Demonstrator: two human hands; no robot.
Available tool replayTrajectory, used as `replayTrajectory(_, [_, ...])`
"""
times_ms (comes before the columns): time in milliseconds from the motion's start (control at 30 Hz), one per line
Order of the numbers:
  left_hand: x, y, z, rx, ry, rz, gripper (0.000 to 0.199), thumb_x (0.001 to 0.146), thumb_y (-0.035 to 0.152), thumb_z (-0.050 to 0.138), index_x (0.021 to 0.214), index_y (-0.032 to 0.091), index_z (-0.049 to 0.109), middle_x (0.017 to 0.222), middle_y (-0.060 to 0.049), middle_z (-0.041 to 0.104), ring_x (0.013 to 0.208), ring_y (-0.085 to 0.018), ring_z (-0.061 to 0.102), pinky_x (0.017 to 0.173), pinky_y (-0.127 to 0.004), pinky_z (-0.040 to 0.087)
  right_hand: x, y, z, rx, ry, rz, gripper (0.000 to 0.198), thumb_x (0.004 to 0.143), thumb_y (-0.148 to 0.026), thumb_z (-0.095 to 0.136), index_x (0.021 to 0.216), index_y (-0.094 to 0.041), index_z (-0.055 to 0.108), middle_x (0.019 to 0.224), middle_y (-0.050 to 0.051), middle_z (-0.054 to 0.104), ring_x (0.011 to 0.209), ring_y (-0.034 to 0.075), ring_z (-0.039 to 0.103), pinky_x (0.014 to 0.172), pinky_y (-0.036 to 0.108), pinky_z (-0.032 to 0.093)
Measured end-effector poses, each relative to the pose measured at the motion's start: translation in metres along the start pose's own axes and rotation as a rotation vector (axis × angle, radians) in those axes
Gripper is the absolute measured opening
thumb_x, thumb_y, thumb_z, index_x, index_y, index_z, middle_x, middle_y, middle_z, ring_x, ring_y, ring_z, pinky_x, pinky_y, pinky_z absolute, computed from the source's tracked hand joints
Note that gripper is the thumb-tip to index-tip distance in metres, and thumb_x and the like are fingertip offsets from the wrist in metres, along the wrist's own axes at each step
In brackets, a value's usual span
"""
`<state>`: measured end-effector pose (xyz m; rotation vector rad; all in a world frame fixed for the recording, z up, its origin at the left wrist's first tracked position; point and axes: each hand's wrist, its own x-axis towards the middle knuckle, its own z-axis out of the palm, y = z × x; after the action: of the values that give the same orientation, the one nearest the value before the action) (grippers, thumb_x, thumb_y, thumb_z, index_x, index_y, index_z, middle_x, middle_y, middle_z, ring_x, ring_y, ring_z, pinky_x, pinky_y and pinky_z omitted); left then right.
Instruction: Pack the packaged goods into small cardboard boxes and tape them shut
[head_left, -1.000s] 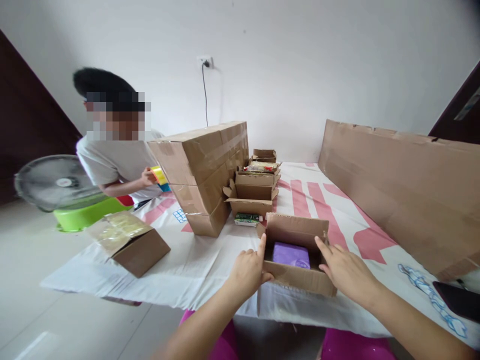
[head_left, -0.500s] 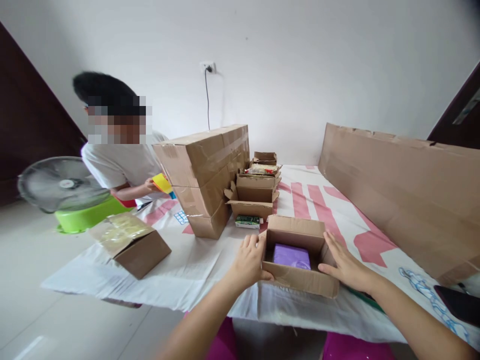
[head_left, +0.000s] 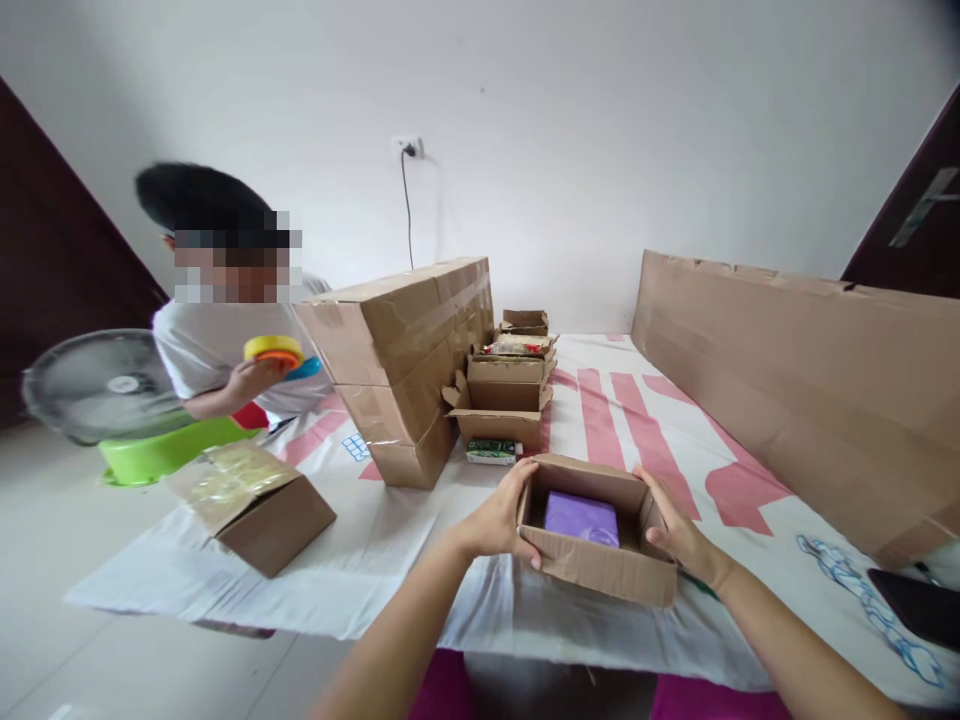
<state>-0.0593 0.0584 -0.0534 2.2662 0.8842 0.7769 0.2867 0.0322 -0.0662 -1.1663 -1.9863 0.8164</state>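
Observation:
An open cardboard box (head_left: 607, 570) sits near the front edge of the table, between my two hands. Inside it lies a purple packet (head_left: 581, 518), flat and rectangular. My left hand (head_left: 499, 515) is wrapped round the box's left end, thumb on the near side and fingers at the far corner. At the opposite end, my right hand (head_left: 679, 530) holds the right wall, its fingers reaching to the far corner and its thumb near the rim. A small green and white carton (head_left: 492, 451) lies just beyond my left hand.
Stacked closed boxes (head_left: 405, 365) form a wall left of a row of open boxes (head_left: 501, 425). A box with clear wrap (head_left: 277, 530) stands at left, a large cardboard panel (head_left: 780, 390) at right near a dark phone-like object (head_left: 919, 605). Across the table, a person (head_left: 232, 350) holds tape rolls (head_left: 274, 352).
Both my hands have shifted slightly on the open box, and its far flap stands up less. The person at left has raised the tape rolls and moved them left.

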Motion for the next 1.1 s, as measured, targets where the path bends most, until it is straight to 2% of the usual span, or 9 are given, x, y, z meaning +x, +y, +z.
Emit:
replayTrajectory(133, [-0.005,-0.006,0.008,-0.002,0.006,0.007,0.136,0.045,0.063,0.086,0.151,0.02,0.013,0.16,-0.024,-0.004,0.148,-0.041,0.0,0.118,-0.058,0.012,-0.011,0.001,0.0,0.069,-0.066,-0.043,0.128,0.058,-0.095,0.038,0.155,-0.02,0.0,0.163,0.015,0.003,0.149,0.035,0.003,0.12,0.051,0.008])
replayTrajectory(267, [-0.006,-0.009,0.009,-0.046,0.003,-0.011,0.14,0.047,0.061,0.087,0.153,0.02,0.005,0.159,-0.023,0.006,0.148,-0.039,0.008,0.119,-0.056,0.012,-0.018,-0.009,-0.008,-0.022,-0.19,0.003,0.146,0.043,-0.092,0.059,0.156,-0.022,-0.002,0.163,0.015,-0.005,0.148,0.039,-0.004,0.118,0.054,0.006])
replayTrajectory(500, [-0.001,-0.016,0.014,-0.04,0.061,-0.048,0.14,0.049,0.068,0.082,0.154,0.018,0.005,0.159,-0.021,0.011,0.147,-0.04,0.012,0.119,-0.056,0.011,-0.01,-0.022,-0.018,-0.119,-0.25,0.047,0.119,0.063,-0.073,0.067,0.155,-0.019,0.014,0.155,0.018,0.026,0.144,0.038,0.022,0.116,0.054,0.018])
replayTrajectory(633, [-0.004,-0.015,0.017,0.015,0.087,-0.079,0.14,0.045,0.073,0.08,0.154,0.019,0.009,0.157,-0.021,0.017,0.146,-0.042,0.009,0.117,-0.061,0.008,-0.014,-0.012,-0.008,-0.01,-0.178,0.059,0.121,0.067,-0.082,0.055,0.155,-0.018,0.003,0.161,0.016,0.012,0.148,0.034,0.008,0.118,0.051,0.013])
replayTrajectory(767, [-0.013,-0.018,0.027,-0.211,0.105,-0.056,0.149,0.043,0.084,0.069,0.153,0.022,-0.01,0.161,-0.02,0.0,0.148,-0.039,0.001,0.118,-0.057,0.007,-0.02,-0.011,-0.011,0.054,-0.08,0.076,0.108,0.077,-0.084,0.033,0.154,-0.019,-0.006,0.163,0.014,0.004,0.15,0.028,0.004,0.119,0.048,0.014])
replayTrajectory(867, [-0.023,-0.027,0.041,-0.366,0.171,-0.049,0.152,0.042,0.09,0.063,0.149,0.024,-0.023,0.161,-0.019,-0.009,0.148,-0.038,0.004,0.119,-0.054,0.009,-0.011,-0.027,-0.027,-0.047,0.124,0.082,0.087,0.085,-0.076,0.03,0.152,-0.022,0.019,0.16,0.013,0.022,0.148,0.028,0.017,0.118,0.047,0.02])
replayTrajectory(967, [-0.033,-0.036,0.056,-0.417,0.33,-0.116,0.152,0.038,0.099,0.048,0.147,0.026,-0.027,0.16,-0.018,-0.014,0.148,-0.04,0.004,0.118,-0.055,0.014,0.005,-0.058,-0.039,-0.278,0.284,0.052,0.061,0.087,-0.064,0.044,0.133,-0.024,0.049,0.142,0.013,0.05,0.137,0.032,0.04,0.114,0.047,0.03])
replayTrajectory(1033, [-0.037,-0.039,0.063,-0.483,0.397,-0.135,0.145,0.04,0.103,0.034,0.147,0.027,-0.027,0.161,-0.017,-0.007,0.148,-0.038,0.008,0.115,-0.053,0.022,0.017,-0.082,-0.038,-0.387,0.253,0.003,0.048,0.088,-0.055,0.049,0.125,-0.025,0.055,0.131,0.011,0.059,0.125,0.031,0.052,0.109,0.046,0.039])
replayTrajectory(1100, [-0.04,-0.039,0.065,-0.607,0.404,-0.102,0.137,0.046,0.102,0.033,0.149,0.029,-0.019,0.16,-0.016,0.006,0.148,-0.035,0.013,0.113,-0.051,0.027,0.028,-0.104,-0.029,-0.454,0.085,-0.021,0.042,0.087,-0.046,0.052,0.122,-0.025,0.058,0.129,0.009,0.061,0.119,0.028,0.057,0.104,0.044,0.043])
